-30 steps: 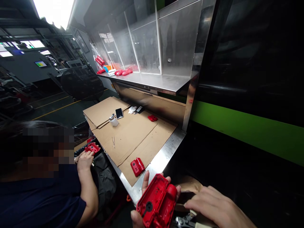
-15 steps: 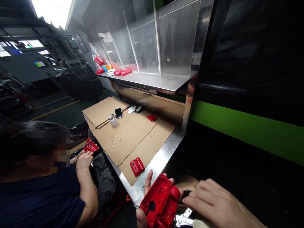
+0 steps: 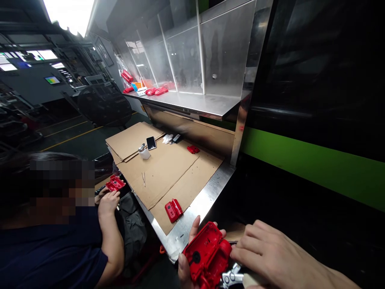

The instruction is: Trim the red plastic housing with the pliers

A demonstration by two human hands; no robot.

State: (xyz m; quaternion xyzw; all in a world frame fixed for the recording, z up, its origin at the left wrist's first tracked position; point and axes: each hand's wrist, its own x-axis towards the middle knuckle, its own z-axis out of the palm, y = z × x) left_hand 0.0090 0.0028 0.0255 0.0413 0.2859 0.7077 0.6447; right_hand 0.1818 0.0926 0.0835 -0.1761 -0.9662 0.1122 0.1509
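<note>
My left hand (image 3: 184,267) is wrapped round a red plastic housing (image 3: 204,251), its hollow inner side facing up. That housing has a long tray-like half with a black round spot and a rounded tube-like part beside it. Fingers curled together, my right hand (image 3: 261,251) is at the housing's right edge. A thin dark piece shows by its fingertips; what it grips is mostly hidden. Under that hand is a shiny silver metal part (image 3: 231,277) beside a cream-coloured piece, partly cut off. Another red housing (image 3: 173,210) lies on the cardboard near the table's corner.
Cardboard (image 3: 177,168) covers the metal table (image 3: 207,200). On it are tweezers (image 3: 143,179), a pump bottle (image 3: 144,152), a phone (image 3: 151,143) and a small red part (image 3: 193,149). Red parts (image 3: 161,91) sit on the shelf. At left, a co-worker (image 3: 57,249) holds a red housing (image 3: 115,184).
My left hand and the housing have shifted slightly right. My right hand has risen a little, its fingertips closer to the housing. The view has shifted slightly.
</note>
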